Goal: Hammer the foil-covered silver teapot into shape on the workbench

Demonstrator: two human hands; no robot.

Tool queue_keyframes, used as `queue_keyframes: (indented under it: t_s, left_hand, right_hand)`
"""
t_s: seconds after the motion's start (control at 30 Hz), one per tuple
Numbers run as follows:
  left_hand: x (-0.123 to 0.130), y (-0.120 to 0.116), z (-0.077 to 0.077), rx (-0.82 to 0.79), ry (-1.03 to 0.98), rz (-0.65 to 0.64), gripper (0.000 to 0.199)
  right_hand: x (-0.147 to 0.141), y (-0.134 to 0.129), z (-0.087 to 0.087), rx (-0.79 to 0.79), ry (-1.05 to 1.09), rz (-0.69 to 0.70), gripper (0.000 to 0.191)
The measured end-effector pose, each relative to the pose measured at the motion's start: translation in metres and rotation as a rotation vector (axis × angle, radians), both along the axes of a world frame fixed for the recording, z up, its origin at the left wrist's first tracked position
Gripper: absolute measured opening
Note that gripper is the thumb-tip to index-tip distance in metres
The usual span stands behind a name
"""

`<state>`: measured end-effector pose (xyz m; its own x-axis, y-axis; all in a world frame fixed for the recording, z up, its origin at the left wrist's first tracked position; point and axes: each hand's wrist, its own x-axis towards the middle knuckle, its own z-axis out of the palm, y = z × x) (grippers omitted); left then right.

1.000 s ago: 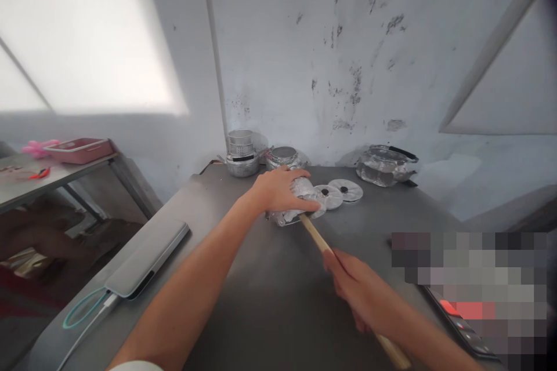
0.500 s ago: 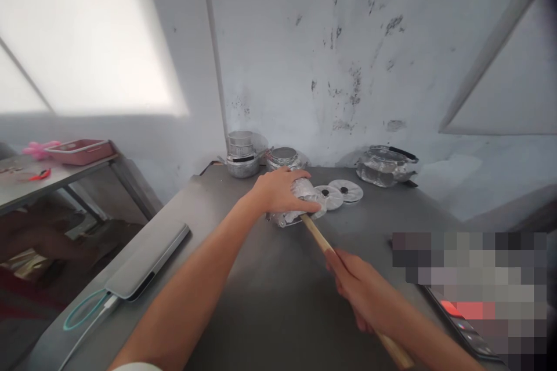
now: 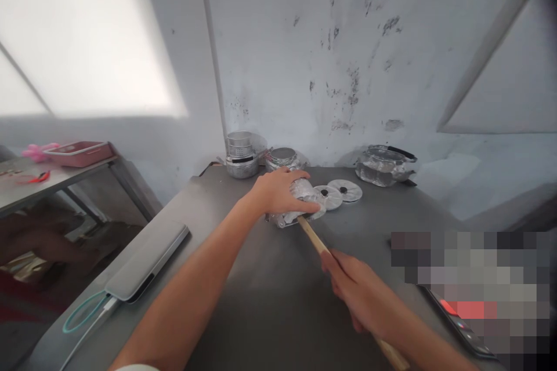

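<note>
My left hand (image 3: pixel 282 192) lies over a small, shiny, plastic-wrapped pot (image 3: pixel 300 190), thumb and fingers spread around it and gripping it down on the table. Much of the pot is hidden under the palm. My right hand (image 3: pixel 352 287) is closed round a pale wooden stick (image 3: pixel 312 234). The stick's far tip touches the near side of the wrapped pot, just below my left thumb; whether it goes under the wrapping I cannot tell. Beside the pot, two round metal lids (image 3: pixel 345 191) with black knobs lie overlapping.
A stack of metal pots (image 3: pixel 242 156) and another wrapped pot (image 3: pixel 282 156) stand by the wall. At the right back sits a wrapped pot with a black handle (image 3: pixel 383 167). A grey power bank (image 3: pixel 148 264) with cables lies left, a phone-like screen (image 3: pixel 465 327) right, on the grey table (image 3: pixel 261 313).
My right hand and the stick have shifted slightly left, the tip sliding a little along the wrapped pot's near side. My left hand keeps its place on the pot.
</note>
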<state>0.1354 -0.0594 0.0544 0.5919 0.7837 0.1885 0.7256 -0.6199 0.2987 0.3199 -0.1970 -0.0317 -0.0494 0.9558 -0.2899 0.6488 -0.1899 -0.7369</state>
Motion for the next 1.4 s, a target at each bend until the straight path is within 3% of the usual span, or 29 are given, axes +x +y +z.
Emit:
queue_keyframes:
  t_s: [0.23, 0.4, 0.7, 0.9, 1.17, 1.4]
  left_hand:
    - [-0.0011, 0.0004, 0.0006, -0.011, -0.002, 0.002, 0.085]
    - [-0.0003, 0.0001, 0.0006, -0.005, 0.002, 0.001, 0.085]
    - [-0.0008, 0.0004, 0.0003, 0.006, 0.0, 0.001, 0.084]
    - [-0.001, 0.0, 0.0011, -0.001, 0.011, 0.0, 0.086]
    - [-0.0026, 0.0059, -0.0026, -0.006, -0.012, 0.011, 0.086]
    - [-0.0041, 0.0067, -0.0025, -0.034, -0.03, 0.005, 0.086]
  right_hand:
    - [-0.0018, -0.0029, 0.0055, 0.092, 0.04, -0.009, 0.048]
    - [0.0034, -0.0001, -0.0007, 0.002, -0.019, 0.021, 0.045]
    - [-0.0013, -0.0013, 0.0076, 0.077, 0.014, 0.01, 0.045]
    - [0.0007, -0.0007, 0.0039, 0.003, -0.07, 0.035, 0.044]
    - [-0.0024, -0.0025, 0.0064, 0.207, -0.172, 0.043, 0.043]
    - [-0.0021, 0.0011, 0.0049, 0.211, -0.216, 0.064, 0.037]
